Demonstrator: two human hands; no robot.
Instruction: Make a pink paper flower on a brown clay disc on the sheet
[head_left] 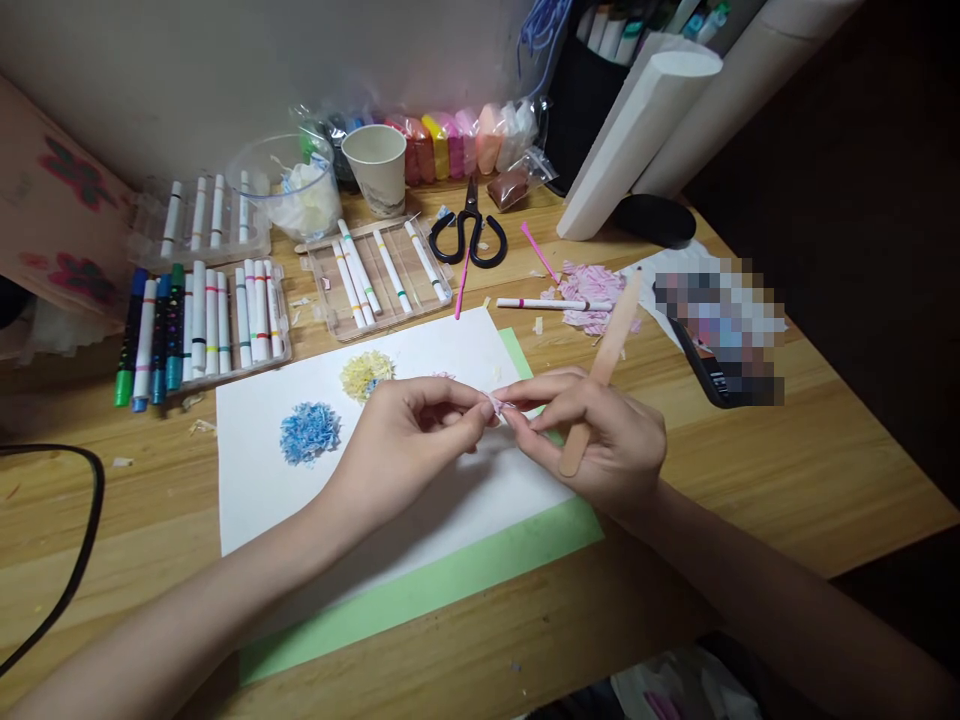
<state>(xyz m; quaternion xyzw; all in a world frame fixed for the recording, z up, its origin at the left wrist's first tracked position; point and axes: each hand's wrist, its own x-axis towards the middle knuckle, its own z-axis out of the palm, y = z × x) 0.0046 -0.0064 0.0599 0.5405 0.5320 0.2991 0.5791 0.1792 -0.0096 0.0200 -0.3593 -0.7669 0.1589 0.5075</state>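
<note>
Over the white paper (pixel 255 500), my left hand (pixel 412 430) and my right hand (pixel 600 435) meet fingertip to fingertip. Both pinch a small pink-and-white scrap of paper (pixel 496 404). A flat wooden craft stick (pixel 616 335) is also tucked between the fingers of my right hand, tilted up and away. Left of my hands, a round cluster of blue paper bits (pixel 310 433) lies on the sheet. Behind it sits a yellow cluster (pixel 366 375), partly covered by my left hand. A little pink shows behind my fingers. Green paper (pixel 420 570) lies under the white sheet.
Pink shreds (pixel 589 285) lie beyond my right hand, with a marker (pixel 551 304) across them. Behind stand black scissors (pixel 470 230), a paper cup (pixel 377 165), marker cases (pixel 375 275) and bagged coloured clay (pixel 450 140). A phone (pixel 712 340) lies right, a black cable (pixel 94 520) left.
</note>
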